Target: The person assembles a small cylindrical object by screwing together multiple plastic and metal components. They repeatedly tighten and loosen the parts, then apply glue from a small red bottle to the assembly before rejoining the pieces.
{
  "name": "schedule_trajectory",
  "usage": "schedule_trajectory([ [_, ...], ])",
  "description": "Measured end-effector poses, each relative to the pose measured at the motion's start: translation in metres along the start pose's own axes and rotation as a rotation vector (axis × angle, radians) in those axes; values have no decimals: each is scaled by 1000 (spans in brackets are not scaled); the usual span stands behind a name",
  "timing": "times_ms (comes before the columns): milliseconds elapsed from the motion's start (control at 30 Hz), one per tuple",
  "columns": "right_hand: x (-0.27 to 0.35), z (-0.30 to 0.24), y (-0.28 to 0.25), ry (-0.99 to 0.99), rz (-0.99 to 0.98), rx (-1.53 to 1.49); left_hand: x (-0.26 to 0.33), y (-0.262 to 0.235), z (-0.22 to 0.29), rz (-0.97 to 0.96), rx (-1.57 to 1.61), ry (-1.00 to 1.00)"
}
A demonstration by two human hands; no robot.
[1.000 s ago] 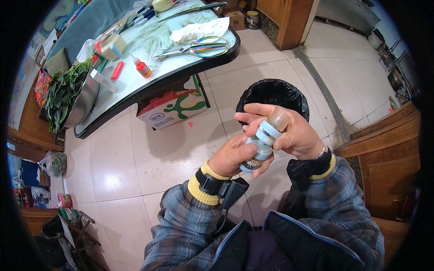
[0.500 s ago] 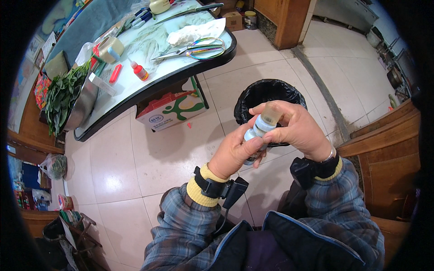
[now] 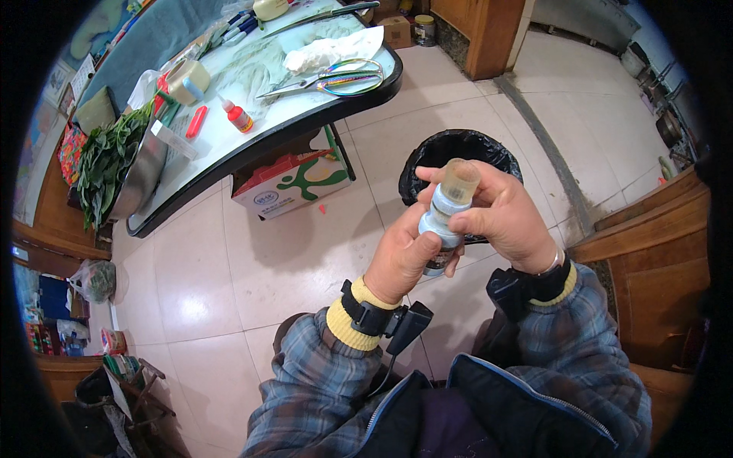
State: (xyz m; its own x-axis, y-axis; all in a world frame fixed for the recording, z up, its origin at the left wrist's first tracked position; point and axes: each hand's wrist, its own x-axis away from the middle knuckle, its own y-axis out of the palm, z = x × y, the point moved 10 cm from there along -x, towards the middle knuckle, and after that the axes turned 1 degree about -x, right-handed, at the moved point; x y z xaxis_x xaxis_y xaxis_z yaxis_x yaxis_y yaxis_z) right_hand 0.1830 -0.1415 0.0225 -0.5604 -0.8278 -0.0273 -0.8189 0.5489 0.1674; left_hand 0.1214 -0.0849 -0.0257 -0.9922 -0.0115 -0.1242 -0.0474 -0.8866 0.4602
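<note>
A small pale blue bottle (image 3: pixel 437 223) with a dark label low down is tilted between my hands, above the near side of a bin. Its top is a wide, see-through yellowish cap or cup (image 3: pixel 460 177). My left hand (image 3: pixel 400 258) is wrapped round the body, the thumb lying along its side. My right hand (image 3: pixel 510 214) grips the upper part, with its thumb on the pale blue collar and fingers behind the clear top. Whether that top is loose from the bottle I cannot tell.
The bin (image 3: pixel 496 145), lined with a black bag, stands just beyond my hands. A table (image 3: pixel 267 126) at upper left bears scissors (image 3: pixel 347 79), crumpled tissue (image 3: pixel 328 53), a red dropper bottle (image 3: pixel 238 117), tape (image 3: pixel 187 82) and a metal basin of greens (image 3: pixel 137 172). Underneath sits a carton (image 3: pixel 294 187).
The bottle and both hands have shifted slightly, the left hand a little right, and the bottle stands more upright. More of its pale blue neck shows. Both hands keep their hold.
</note>
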Motion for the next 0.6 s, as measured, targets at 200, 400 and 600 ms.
schedule_trajectory([
  [200, -11, 22, 11, -17, -118, -366, 4, -1, 4, 34, -2, 3],
  [400, -12, 37, 12, 100, -143, -418, 3, -4, 7, 22, -19, 5],
  [600, -18, 53, 6, 189, -99, -508, 0, -8, 1, 89, 15, -129],
])
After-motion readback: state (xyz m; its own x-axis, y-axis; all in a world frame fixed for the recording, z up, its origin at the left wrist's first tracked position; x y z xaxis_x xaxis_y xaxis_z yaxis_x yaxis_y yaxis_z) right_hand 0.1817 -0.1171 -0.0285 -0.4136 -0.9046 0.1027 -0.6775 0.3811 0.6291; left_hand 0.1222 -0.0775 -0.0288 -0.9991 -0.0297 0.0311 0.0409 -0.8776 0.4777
